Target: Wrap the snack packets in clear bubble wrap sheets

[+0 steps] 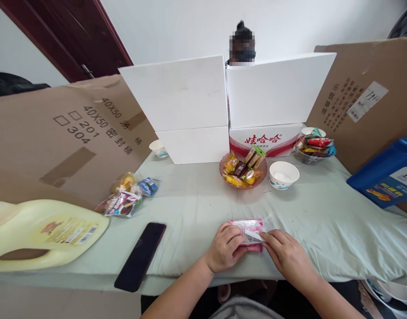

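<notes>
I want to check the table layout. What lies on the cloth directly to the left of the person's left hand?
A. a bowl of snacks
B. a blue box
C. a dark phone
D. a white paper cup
C: the dark phone lies flat on the cloth beside the left hand, which holds a pink packet together with the right hand.

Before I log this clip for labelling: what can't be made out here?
Head view only:
- Pink packet: print too small; left hand and right hand cover its lower edge.
- Yellow jug: cut off by the left edge.
- Blue box: cut off by the right edge.
</notes>
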### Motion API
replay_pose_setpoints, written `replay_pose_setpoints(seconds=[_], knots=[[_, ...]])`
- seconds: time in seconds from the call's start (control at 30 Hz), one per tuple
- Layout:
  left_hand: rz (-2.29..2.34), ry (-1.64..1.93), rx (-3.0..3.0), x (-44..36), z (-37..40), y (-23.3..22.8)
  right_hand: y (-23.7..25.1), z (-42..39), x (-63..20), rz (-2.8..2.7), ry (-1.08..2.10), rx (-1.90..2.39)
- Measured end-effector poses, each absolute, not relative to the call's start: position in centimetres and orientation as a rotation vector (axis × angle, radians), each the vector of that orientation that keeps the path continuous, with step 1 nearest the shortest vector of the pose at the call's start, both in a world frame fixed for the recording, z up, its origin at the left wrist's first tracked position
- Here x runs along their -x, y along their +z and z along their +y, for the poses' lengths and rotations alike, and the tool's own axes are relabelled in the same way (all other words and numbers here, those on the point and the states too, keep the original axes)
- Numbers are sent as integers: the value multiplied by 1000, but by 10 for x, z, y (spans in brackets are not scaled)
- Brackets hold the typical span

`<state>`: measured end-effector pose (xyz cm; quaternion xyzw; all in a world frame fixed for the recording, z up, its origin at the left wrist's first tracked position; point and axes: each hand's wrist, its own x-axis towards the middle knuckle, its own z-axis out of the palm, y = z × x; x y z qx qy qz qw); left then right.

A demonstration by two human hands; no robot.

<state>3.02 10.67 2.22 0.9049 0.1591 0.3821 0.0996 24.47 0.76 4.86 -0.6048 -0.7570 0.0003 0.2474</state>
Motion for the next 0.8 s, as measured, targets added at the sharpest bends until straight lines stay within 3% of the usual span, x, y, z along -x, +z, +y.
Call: replay_pose_setpoints(seconds=[0.3, 0.43, 0.57, 0.7, 0.8], knots=[[870, 1094, -2213, -26, 118, 18, 24, -12, -333, -2008, -207, 1887], [1222, 1320, -1655, -11, 131, 6, 11, -26, -357, -1870, -330, 2092], [1396, 1597, -1194, 19, 138, 3, 24, -28, -341, -1745, -287, 1975], [1317, 1733, -1606, 34, 119, 22, 39, -10, -300, -1806, 81, 1744], [905, 1263, -2306, 25, 107, 38, 37, 9, -272, -1874, 212, 1714]])
